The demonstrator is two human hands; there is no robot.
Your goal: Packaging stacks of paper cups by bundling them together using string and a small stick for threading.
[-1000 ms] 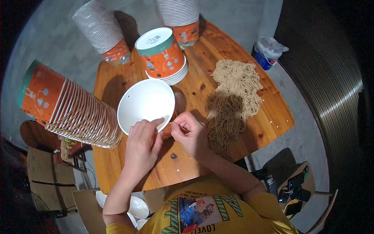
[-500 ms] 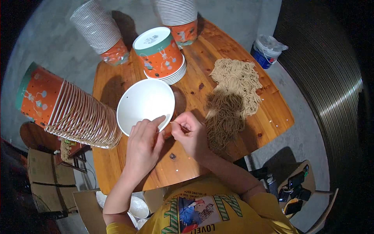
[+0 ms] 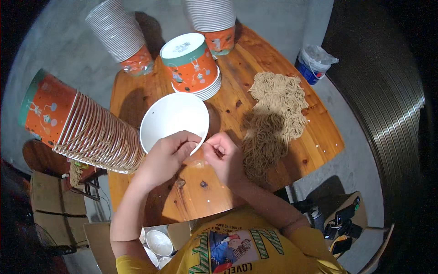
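Note:
My left hand (image 3: 169, 154) rests on the near rim of an empty white paper bowl (image 3: 171, 119), fingers curled over the edge. My right hand (image 3: 222, 155) is closed right beside it, fingertips pinched and meeting the left fingers at the bowl's rim. Something small and pale seems to be between the fingertips, but I cannot make it out. Just right of my right hand lies a heap of noodles (image 3: 273, 116), pale at the far end and darker near me, directly on the round wooden table (image 3: 191, 196).
A slanted stack of orange paper bowls (image 3: 77, 130) lies at the left. Behind the white bowl an upside-down orange bowl (image 3: 190, 61) sits on a short stack. Two tall stacks (image 3: 119, 34) stand at the back. A blue lined bin (image 3: 312, 64) stands on the floor at the right.

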